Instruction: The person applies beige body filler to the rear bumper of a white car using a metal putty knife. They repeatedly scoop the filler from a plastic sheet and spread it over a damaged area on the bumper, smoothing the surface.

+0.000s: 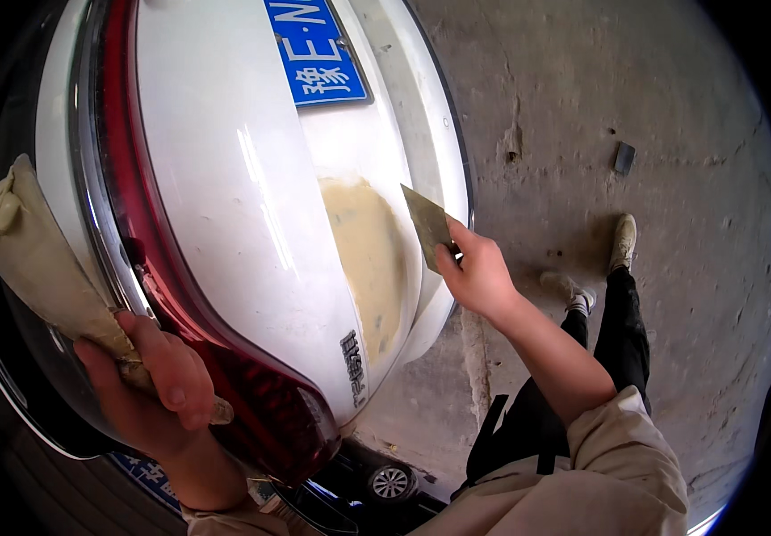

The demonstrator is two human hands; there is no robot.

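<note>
My left hand (155,384) is closed around the handle of a wide putty knife (50,255), whose blade is coated with beige filler. A thicker lump of filler (12,210) sits near the blade's tip. My right hand (482,272) pinches a thin, flat metal spreader (427,223) between thumb and fingers. The spreader is beside the right edge of a smooth beige filler patch (363,255) on the white car's rear panel (225,179); whether it touches the panel I cannot tell. Darker spots show through the patch.
A long red tail light (149,170) with chrome trim curves left of the panel. A blue licence plate (318,54) is at the top. On the concrete floor (546,54) lies a small dark block (624,158). Another car's wheel (390,482) shows at the bottom.
</note>
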